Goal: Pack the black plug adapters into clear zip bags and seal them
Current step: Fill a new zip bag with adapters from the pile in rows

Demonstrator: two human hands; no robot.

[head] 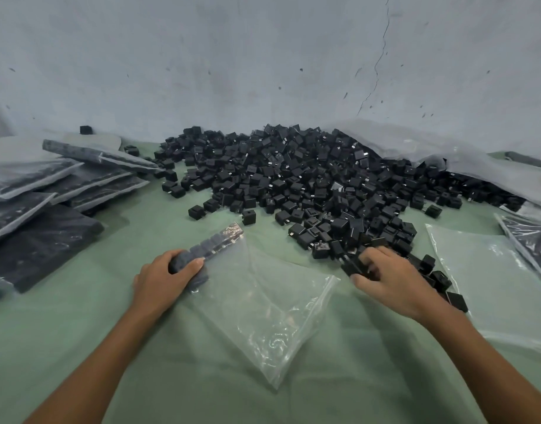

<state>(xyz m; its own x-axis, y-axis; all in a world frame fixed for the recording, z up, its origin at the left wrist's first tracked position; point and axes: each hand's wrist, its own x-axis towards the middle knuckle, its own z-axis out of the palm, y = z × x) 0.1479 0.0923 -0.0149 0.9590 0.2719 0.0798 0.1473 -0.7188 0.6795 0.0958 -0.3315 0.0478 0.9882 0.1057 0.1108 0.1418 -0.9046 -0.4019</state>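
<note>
At lower centre the left hand (pixel 168 278) grips one end of a row of adapters (pixel 215 241) inside a clear zip bag (pixel 263 310) lying flat. Right of it the right hand (pixel 388 276) curls round loose adapters (pixel 353 267) at the near edge of the pile (pixel 309 175); filled bags (pixel 49 191) are stacked at far left.

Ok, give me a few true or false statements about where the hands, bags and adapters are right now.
1. The left hand grips a row of adapters inside the clear zip bag. True.
2. The right hand lies flat and empty. False: it grips loose adapters at the near edge of the pile.
3. The filled bags are stacked on the right. False: they are on the left.
4. The clear zip bag is mostly empty. True.
</note>
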